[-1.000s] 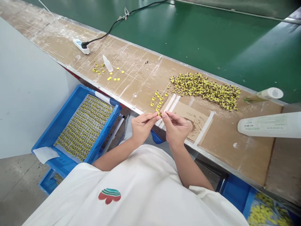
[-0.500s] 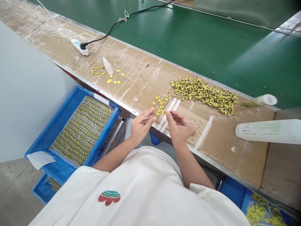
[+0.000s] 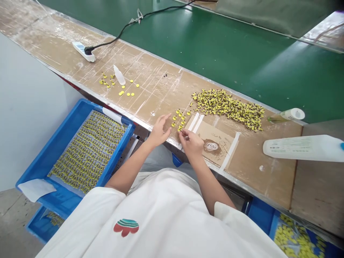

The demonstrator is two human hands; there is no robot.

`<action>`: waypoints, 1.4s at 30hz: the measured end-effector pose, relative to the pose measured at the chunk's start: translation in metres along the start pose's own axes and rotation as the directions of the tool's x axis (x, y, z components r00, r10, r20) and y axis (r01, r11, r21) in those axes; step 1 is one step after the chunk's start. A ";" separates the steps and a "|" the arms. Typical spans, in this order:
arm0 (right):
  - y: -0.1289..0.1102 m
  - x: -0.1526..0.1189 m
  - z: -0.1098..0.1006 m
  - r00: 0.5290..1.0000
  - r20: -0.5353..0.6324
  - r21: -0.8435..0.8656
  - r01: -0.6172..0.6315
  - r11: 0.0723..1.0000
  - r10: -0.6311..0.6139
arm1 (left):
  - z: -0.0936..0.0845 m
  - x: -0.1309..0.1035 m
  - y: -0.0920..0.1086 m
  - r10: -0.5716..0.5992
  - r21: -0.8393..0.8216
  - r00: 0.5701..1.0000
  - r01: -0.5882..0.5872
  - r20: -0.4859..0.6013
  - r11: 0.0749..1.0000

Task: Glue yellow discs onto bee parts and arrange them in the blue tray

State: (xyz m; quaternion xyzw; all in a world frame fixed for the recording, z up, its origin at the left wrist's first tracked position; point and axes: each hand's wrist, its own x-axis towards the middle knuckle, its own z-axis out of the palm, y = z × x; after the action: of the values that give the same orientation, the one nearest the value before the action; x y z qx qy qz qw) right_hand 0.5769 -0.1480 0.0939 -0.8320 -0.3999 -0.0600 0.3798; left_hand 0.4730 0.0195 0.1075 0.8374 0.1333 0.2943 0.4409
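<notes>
My right hand [image 3: 192, 143] is closed in a pinch at the near end of a small group of yellow discs with dark tops [image 3: 181, 115]. At its fingertips is one small yellow disc piece [image 3: 179, 129], partly hidden by the fingers. To the left of the group, my left hand [image 3: 159, 132] holds nothing, its fingers apart and thumb stretched toward the discs. Beyond my right hand spreads a heap of small yellow-and-dark pieces [image 3: 228, 107]. A cardboard sheet [image 3: 215, 130], taped down, carries a wet clear patch [image 3: 211, 146] just right of my right hand.
On the left stands a blue crate [image 3: 29, 172] with rows of yellow-and-dark pieces. A small white bottle [image 3: 119, 75] lies among yellow discs, near a power strip [image 3: 83, 51]. At right are a large white bottle [image 3: 301, 147] and a clear cup [image 3: 291, 114]. Behind runs a green surface [image 3: 215, 46].
My right hand has moved left and down over the cardboard's edge, uncovering the wet patch. My left hand's fingers have spread wider. The whole view has shifted slightly.
</notes>
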 end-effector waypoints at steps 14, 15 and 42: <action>-0.002 0.014 0.004 0.997 -0.072 -0.115 -0.039 0.993 0.030 | 0.021 0.011 -0.023 -0.091 -0.246 0.996 0.085 -0.013 0.966; -0.004 0.017 0.004 0.996 -0.082 -0.156 -0.055 0.986 0.043 | 0.022 0.011 -0.025 -0.107 -0.274 0.994 0.097 -0.023 0.957; 0.011 0.084 0.033 0.981 0.185 0.086 -0.067 0.994 0.050 | 0.020 0.022 -0.046 -0.120 -0.314 0.991 0.134 0.063 0.940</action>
State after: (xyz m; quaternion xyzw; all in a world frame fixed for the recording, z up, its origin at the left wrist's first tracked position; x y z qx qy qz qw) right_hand 0.6349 -0.0778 0.0978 -0.8271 -0.4107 0.0464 0.3808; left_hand 0.5043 0.0434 0.0694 0.7513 0.1282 0.2649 0.5908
